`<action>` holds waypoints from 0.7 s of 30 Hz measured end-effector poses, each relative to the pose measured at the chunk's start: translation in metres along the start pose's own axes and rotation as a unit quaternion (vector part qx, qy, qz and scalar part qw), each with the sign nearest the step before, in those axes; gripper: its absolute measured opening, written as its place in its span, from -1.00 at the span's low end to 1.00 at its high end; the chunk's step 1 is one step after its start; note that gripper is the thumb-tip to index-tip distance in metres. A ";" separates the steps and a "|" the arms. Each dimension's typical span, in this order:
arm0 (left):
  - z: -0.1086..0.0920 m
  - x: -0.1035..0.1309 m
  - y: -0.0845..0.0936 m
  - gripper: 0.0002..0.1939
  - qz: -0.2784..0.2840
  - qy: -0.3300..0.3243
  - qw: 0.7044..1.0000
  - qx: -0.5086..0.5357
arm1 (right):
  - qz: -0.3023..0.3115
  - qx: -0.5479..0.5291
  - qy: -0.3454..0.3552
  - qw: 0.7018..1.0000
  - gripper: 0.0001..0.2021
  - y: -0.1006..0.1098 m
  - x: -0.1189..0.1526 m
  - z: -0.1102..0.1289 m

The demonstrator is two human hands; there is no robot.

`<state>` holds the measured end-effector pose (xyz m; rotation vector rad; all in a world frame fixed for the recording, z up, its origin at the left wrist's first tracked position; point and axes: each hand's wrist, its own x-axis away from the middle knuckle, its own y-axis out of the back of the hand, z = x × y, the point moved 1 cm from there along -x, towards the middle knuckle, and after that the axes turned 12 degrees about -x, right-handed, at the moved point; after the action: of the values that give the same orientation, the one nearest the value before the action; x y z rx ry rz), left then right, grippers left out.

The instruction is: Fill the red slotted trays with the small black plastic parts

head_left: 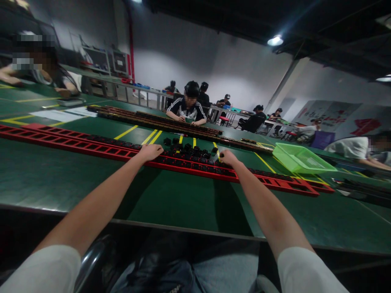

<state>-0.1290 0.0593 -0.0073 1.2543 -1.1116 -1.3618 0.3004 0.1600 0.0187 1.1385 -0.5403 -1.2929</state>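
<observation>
A long red slotted frame [113, 154] lies across the green table, with small black square parts [210, 162] seated in its middle openings. My left hand [152, 152] is closed at the frame's far edge; what its curled fingers hold, if anything, is hidden. To the right, my right hand [229, 158] pinches a small black part, only partly visible at its fingertips, just above the frame. Between and beyond both hands lies a loose pile of black parts [192, 151]. A second red frame [65, 131] runs close behind the first.
Long dark strips [165, 122] lie stacked farther back. A light-green plastic basket [301, 158] stands on the right, near the frames' end. White paper sheets [56, 115] are at the left. A co-worker [187, 106] sits opposite, and other people sit at both sides.
</observation>
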 end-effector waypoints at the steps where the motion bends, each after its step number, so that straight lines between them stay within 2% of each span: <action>1: -0.001 0.000 0.000 -0.54 -0.001 -0.001 1.000 0.004 | 0.001 0.008 -0.011 1.000 -0.82 0.000 0.000 -0.001; 4: -0.003 0.002 0.003 -0.55 0.002 -0.005 1.000 0.009 | -0.022 0.031 -0.052 0.998 -0.83 0.000 0.003 -0.004; 7: -0.005 0.004 0.008 -0.55 0.007 -0.001 1.000 0.009 | -0.051 0.040 -0.072 0.995 -0.67 -0.001 0.007 -0.007; 10: -0.007 0.008 0.013 -0.56 0.011 0.004 1.000 0.011 | -0.045 0.023 -0.070 0.996 -0.58 -0.002 0.007 -0.008; 16: -0.007 0.009 0.013 -0.57 0.010 0.004 1.000 0.010 | -0.038 -0.001 -0.073 0.997 -0.71 0.000 0.003 -0.009; 19: -0.006 0.006 0.010 -0.56 0.010 0.002 1.000 0.010 | -0.118 -0.106 -0.070 0.985 -0.67 0.006 0.007 -0.010; 21: -0.005 0.005 0.008 -0.55 0.008 -0.001 1.000 0.013 | -0.190 -0.268 -0.075 0.942 -0.62 0.013 0.015 -0.015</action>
<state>-0.1235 0.0536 -0.0005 1.2607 -1.1408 -1.3410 0.3228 0.1492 0.0205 0.7044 -0.0542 -1.7387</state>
